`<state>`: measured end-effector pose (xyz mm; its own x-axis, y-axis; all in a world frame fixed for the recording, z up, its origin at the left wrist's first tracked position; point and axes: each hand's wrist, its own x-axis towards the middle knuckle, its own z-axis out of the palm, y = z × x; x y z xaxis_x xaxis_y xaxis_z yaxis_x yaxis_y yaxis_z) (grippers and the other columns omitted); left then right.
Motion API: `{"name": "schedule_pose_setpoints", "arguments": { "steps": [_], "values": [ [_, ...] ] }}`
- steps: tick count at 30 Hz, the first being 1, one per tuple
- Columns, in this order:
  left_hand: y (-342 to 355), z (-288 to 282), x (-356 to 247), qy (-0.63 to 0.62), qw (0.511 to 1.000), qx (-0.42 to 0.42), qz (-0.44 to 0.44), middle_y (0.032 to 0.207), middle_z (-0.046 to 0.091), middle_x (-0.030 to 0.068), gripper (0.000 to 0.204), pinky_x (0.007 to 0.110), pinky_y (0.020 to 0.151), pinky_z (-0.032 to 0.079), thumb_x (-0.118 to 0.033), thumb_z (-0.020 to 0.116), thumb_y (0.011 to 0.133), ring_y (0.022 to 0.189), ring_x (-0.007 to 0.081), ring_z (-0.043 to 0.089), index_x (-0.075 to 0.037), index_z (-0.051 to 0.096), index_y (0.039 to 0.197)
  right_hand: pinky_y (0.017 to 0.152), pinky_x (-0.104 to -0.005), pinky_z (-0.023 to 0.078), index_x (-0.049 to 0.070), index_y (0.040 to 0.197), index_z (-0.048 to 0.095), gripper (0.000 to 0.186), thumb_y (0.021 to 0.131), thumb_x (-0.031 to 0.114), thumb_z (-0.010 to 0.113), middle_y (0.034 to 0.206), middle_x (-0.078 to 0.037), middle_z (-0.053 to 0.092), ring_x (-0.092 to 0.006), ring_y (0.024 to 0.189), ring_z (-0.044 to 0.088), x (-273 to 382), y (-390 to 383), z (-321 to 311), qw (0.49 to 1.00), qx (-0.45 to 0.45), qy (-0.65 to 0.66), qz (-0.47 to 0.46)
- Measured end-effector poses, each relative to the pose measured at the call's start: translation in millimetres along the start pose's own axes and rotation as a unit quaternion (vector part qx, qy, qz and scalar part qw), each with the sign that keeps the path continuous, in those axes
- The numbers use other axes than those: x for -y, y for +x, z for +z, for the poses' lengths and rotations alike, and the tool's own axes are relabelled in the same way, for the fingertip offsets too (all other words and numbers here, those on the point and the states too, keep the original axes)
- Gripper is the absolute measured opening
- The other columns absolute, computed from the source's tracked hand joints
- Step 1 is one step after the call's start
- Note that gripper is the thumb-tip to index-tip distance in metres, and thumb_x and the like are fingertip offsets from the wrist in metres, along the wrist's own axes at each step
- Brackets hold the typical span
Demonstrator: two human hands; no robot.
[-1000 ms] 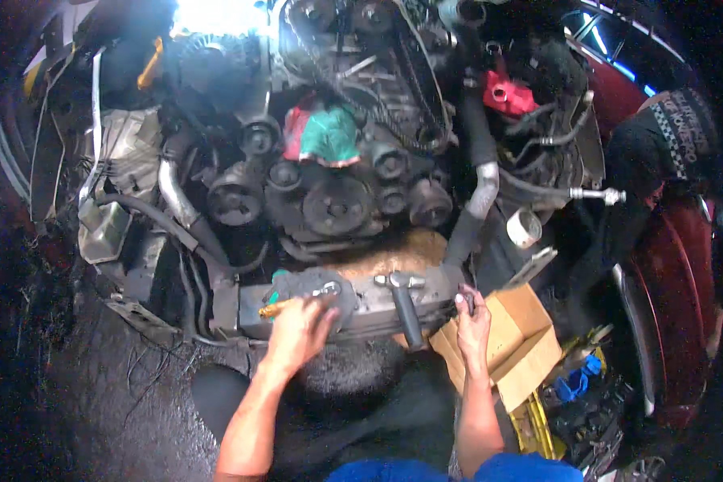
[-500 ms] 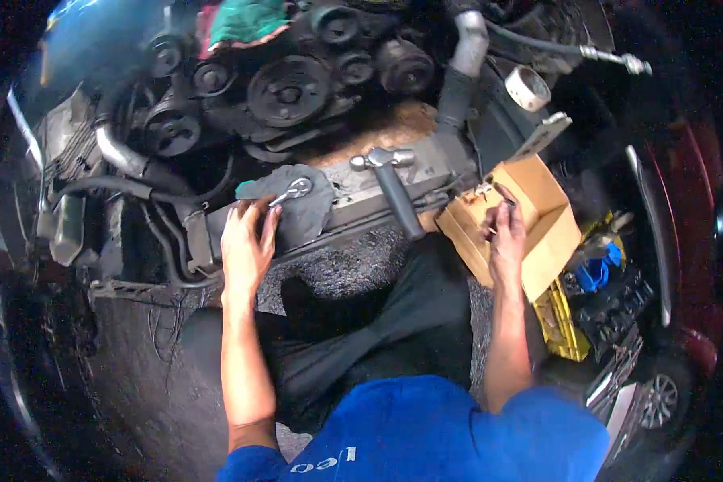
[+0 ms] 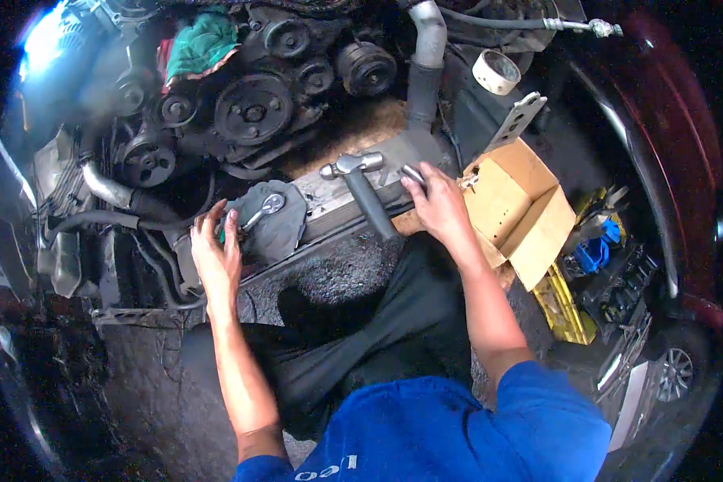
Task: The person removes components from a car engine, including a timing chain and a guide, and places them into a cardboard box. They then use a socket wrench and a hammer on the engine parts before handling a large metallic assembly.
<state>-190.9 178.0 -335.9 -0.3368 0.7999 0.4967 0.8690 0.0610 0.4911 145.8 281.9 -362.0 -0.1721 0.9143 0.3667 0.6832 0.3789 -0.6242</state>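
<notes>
My left hand (image 3: 217, 253) is beside a dark grey cloth (image 3: 285, 233), its thumb and fingers apart. A shiny ratchet wrench (image 3: 272, 203) lies on that cloth, its handle end close to my left thumb. Between the hammer and the cardboard box, my right hand (image 3: 443, 207) pinches a short metal cylinder (image 3: 412, 172) that looks like a socket. A ball-peen hammer (image 3: 367, 201) with a dark handle rests across the grey crossbar (image 3: 329, 210), head away from me.
An open cardboard box (image 3: 550, 221) stands at the right, with a flat metal bracket (image 3: 516, 116) and a white tape roll (image 3: 496, 72) behind it. Engine pulleys (image 3: 253, 108) and a green rag (image 3: 202, 46) are beyond the crossbar. A yellow tool tray (image 3: 564, 305) lies lower right.
My right hand has moved left from over the cardboard box to beside the hammer, holding the metal cylinder. My left hand has drawn slightly back from the ratchet wrench. The view has shifted.
</notes>
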Motion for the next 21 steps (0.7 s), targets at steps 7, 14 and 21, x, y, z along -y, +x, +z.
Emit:
{"name": "schedule_pose_setpoints", "arguments": {
  "steps": [7, 14, 21],
  "values": [
    [-5.1, -7.2, 11.9, 0.012, 1.000, 0.014, -0.020, 0.110, 0.065, 0.0193, 0.031, 0.039, 0.091, 0.047, -0.028, 0.063, 0.094, 0.102, 0.0342, 0.063, -0.003, 0.067, 0.113, 0.077, -0.0523, 0.053, -0.005, 0.101, 0.059, 0.024, 0.092, 0.017, 0.056, 0.098, -0.027, 0.062, -0.0460, 0.086, 0.064, -1.2, 46.3, 29.6, 0.981, 0.073, -0.152, -0.096],
    [-15.4, -0.4, 17.3, 0.082, 0.992, 0.094, 0.008, 0.105, 0.062, 0.0199, 0.030, 0.044, 0.089, 0.047, -0.029, 0.068, 0.088, 0.103, 0.0376, 0.056, -0.007, 0.069, 0.107, 0.082, -0.0502, 0.051, 0.000, 0.113, 0.059, 0.031, 0.093, 0.023, 0.060, 0.104, -0.023, 0.057, -0.0433, 0.095, 0.061, 32.2, 32.8, 11.5, 0.978, 0.088, -0.184, -0.052],
    [-15.9, 27.9, 21.2, 0.197, 0.972, 0.113, 0.069, 0.114, 0.058, 0.0179, 0.028, 0.048, 0.090, 0.045, -0.019, 0.068, 0.082, 0.111, 0.0355, 0.052, -0.002, 0.063, 0.103, 0.081, -0.0478, 0.052, 0.000, 0.121, 0.058, 0.041, 0.091, 0.027, 0.064, 0.107, -0.022, 0.058, -0.0405, 0.095, 0.063, 114.6, -8.5, 79.2, 0.971, 0.140, -0.054, -0.187]
  ]
}}
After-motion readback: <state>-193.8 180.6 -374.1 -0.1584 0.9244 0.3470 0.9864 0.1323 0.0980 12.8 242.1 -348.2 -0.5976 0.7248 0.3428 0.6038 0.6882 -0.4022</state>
